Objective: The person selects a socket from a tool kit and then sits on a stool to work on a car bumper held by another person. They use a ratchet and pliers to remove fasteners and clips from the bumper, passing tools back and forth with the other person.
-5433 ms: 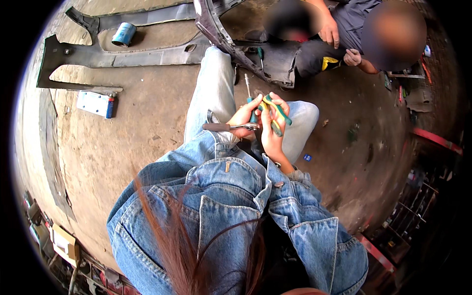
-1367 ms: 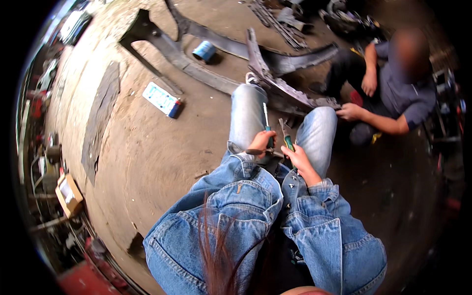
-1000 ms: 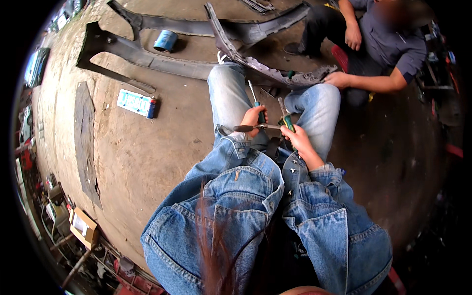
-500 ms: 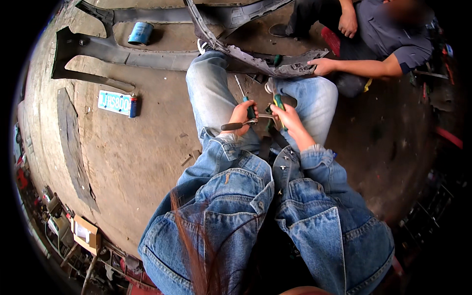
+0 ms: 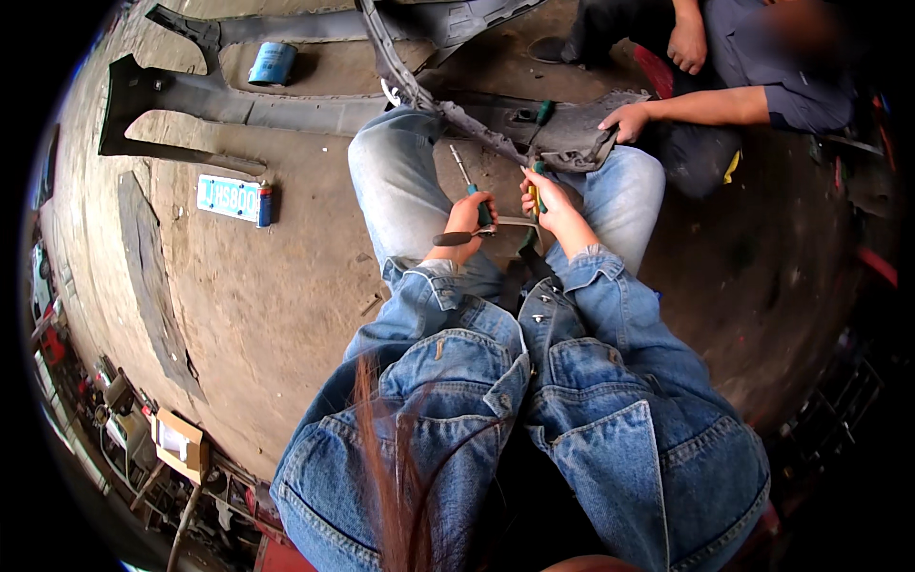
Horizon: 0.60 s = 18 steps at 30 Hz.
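Left fingers [image 5: 476,202] grip a screwdriver [image 5: 484,215] and ratchet [image 5: 453,238]; right fingers [image 5: 547,191] hold pliers [image 5: 537,196] (near a panel's [image 5: 500,111] edge); floor [image 5: 286,267] spreads leftward.

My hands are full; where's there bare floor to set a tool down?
Left: mostly bare floor between number plate, dark strip and left sleeve. Right: a darker patch beyond the right knee. Crowded: ahead, with dark panels; between the knees, left hand on screwdriver, right hand on pliers.
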Motion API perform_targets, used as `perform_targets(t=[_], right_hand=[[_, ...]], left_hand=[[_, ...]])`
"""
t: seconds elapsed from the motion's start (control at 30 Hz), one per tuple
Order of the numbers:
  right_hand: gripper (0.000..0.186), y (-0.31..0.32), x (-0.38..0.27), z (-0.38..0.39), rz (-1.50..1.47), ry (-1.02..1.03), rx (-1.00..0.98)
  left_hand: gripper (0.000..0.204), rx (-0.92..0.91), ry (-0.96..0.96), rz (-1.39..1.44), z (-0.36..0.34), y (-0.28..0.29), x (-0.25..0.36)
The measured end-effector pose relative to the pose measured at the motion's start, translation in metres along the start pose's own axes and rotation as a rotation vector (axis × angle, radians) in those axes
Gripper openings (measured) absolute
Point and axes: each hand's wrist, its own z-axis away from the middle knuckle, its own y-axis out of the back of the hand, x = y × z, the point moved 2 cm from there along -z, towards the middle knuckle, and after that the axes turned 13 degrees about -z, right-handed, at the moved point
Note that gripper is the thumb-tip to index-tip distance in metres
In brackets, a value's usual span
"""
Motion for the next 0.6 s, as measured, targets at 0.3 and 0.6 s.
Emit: perform_targets(t=[0.3, 0.6], right_hand=[[0.026, 0.015, 0.000, 0.005, 0.056, -0.019, -0.011], [0.024, 0.012, 0.001, 0.016, 0.128, 0.091, -0.002]], left_hand=[[0.014, 0.028, 0.008, 0.016, 0.000, 0.008, 0.000], [0.017, 0.052, 0.019, -0.092, -0.018, 0.012, -0.008]])
